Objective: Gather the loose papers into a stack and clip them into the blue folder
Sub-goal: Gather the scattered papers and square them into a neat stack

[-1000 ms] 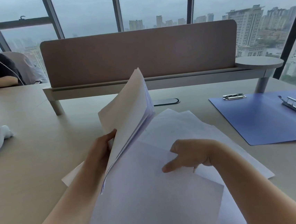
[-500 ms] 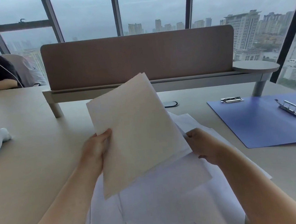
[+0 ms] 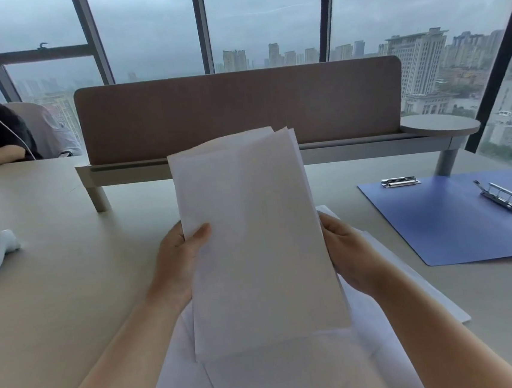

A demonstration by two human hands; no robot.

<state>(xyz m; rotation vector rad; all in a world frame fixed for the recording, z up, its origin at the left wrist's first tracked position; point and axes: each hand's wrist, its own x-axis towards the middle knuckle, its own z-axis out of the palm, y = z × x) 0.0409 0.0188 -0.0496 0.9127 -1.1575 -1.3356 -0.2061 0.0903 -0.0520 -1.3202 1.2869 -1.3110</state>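
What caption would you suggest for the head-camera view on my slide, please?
Both hands, left hand and right hand, hold a paper stack upright above loose sheets, beside the open blue folder.

The sheets I hold upright between my left hand and right hand are thin white paper, matt and smooth, slightly see-through where the window light falls on them. The loose papers lying under them look the same. The table is a pale, smooth, matt board. The blue folder on the right looks like matt plastic, and its two clips are shiny metal. The far divider panel has a dull brown, felt-like cloth face.
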